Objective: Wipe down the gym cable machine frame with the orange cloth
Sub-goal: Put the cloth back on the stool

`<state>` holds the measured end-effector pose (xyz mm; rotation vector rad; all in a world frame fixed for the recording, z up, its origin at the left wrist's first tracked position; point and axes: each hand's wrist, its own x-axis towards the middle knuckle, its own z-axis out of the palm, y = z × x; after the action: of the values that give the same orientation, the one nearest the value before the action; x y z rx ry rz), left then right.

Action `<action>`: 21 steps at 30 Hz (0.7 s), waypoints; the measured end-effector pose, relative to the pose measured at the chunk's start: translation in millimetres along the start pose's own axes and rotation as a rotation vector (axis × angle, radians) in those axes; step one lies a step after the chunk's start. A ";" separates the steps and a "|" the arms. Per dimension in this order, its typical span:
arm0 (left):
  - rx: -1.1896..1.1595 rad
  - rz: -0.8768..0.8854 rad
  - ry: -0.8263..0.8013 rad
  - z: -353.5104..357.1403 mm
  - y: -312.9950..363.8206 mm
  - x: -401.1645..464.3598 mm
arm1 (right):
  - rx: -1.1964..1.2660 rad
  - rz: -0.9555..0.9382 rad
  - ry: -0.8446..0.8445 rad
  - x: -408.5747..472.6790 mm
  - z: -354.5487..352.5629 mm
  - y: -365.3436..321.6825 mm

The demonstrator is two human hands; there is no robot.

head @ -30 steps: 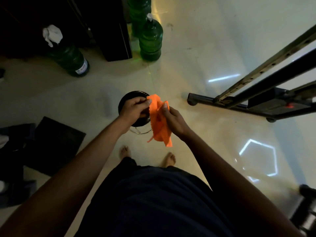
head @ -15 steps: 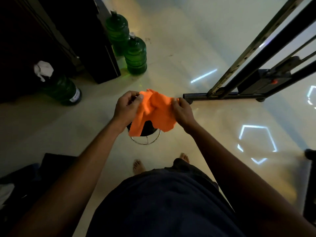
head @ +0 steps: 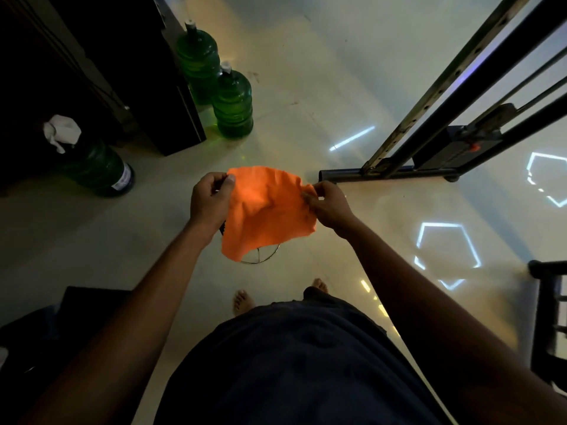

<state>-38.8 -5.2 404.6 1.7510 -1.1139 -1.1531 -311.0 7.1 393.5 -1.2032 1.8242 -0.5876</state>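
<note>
Head view: our left hand (head: 211,200) and right hand (head: 329,207) pinch the orange cloth's (head: 267,210) top corners; it looks limp, light and bunchable.

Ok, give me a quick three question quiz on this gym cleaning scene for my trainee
1. True or false: the orange cloth is already touching the cable machine frame.
2. Multiple choice: how is the cloth held? A) left hand only, B) spread between both hands, C) right hand only.
3. Fill in: the green water jugs stand on the ____.

Key:
1. False, it is held in the air, apart from the frame.
2. B
3. floor
</note>
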 end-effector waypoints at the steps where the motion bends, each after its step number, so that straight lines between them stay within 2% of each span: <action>1: -0.003 -0.010 0.014 0.5 -0.2 2.5 | -0.002 -0.007 0.012 2.9 -3.2 1.5; 10: 0.032 0.001 0.098 17.4 16.2 12.1 | 0.052 -0.071 0.211 28.1 -24.7 8.9; 16: 0.134 0.075 0.036 38.8 28.3 5.8 | 0.010 -0.243 0.183 34.1 -24.9 -10.9; 21: 0.191 0.189 0.015 55.4 34.8 -3.9 | -0.136 -0.450 0.340 31.6 -22.7 -24.5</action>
<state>-100.8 -20.0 419.8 1.7492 -1.3863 -0.9432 -323.5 -33.3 411.4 -1.7102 1.8982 -0.9820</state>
